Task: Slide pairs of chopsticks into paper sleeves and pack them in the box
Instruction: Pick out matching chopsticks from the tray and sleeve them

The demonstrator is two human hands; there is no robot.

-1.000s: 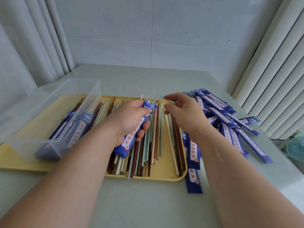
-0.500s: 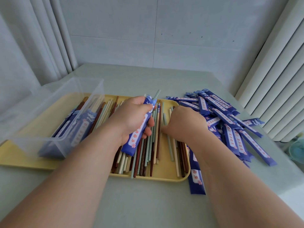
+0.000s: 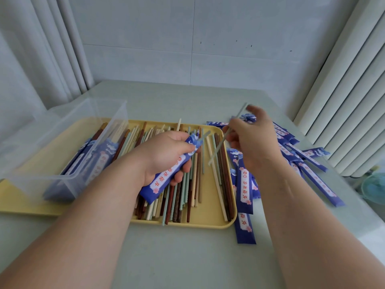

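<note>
- I have the left hand (image 3: pixel 164 157) wrapped round a blue paper sleeve (image 3: pixel 166 178), fingers curled beneath it and thumb on top. It slants with its mouth toward one o'clock, so the opening faces the other hand.
- A pale green tip (image 3: pixel 203 134) pokes out of that mouth, so I judge one stick of the pair is already seated.
- The right hand (image 3: pixel 254 142) pinches a second chopstick (image 3: pixel 216 152), also pale green, partway along its length between thumb and fingertips. It is motion-blurred and raised above the tray's right edge. Its lower end points toward seven o'clock, near the sleeve's mouth but not in it.
- I read the matching colour as deliberate: a pair should match.
- Next I would bring that lower end to the mouth and slide it in beside its partner. The thin paper may buckle if the angle is off.
- The loose chopsticks (image 3: pixel 188 190) lie lengthwise in the yellow tray (image 3: pixel 208 225) beneath both hands, within easy reach.
- The clear box (image 3: pixel 41 153) stands on the tray at nine o'clock, beside the holding hand, with finished sleeves (image 3: pixel 98 165) already inside.
- The empty sleeves (image 3: pixel 312 174) are heaped on the table (image 3: pixel 187 257) at three o'clock, beside the picking hand.
</note>
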